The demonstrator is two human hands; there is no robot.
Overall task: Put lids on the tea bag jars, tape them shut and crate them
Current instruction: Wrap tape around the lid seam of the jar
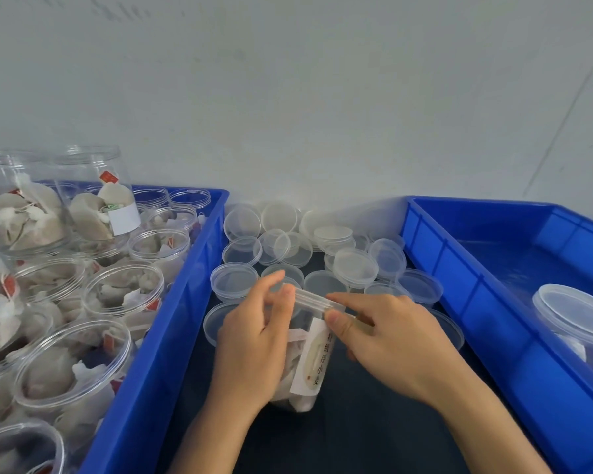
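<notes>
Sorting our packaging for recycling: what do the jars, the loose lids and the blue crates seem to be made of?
Jar in the hands: clear glossy plastic, seemingly; tea bags show through, with a paper-looking label.
Loose lids: thin translucent plastic, slightly frosted.
Blue crates: opaque moulded plastic, ribbed walls, mild sheen.

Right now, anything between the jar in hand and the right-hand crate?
Nothing visible blocks it. Both the left hand and right hand grip the jar on the dark table. The right crate sits beside it; only its near wall must be cleared. One lidded jar sits inside, with bare floor behind it.
</notes>
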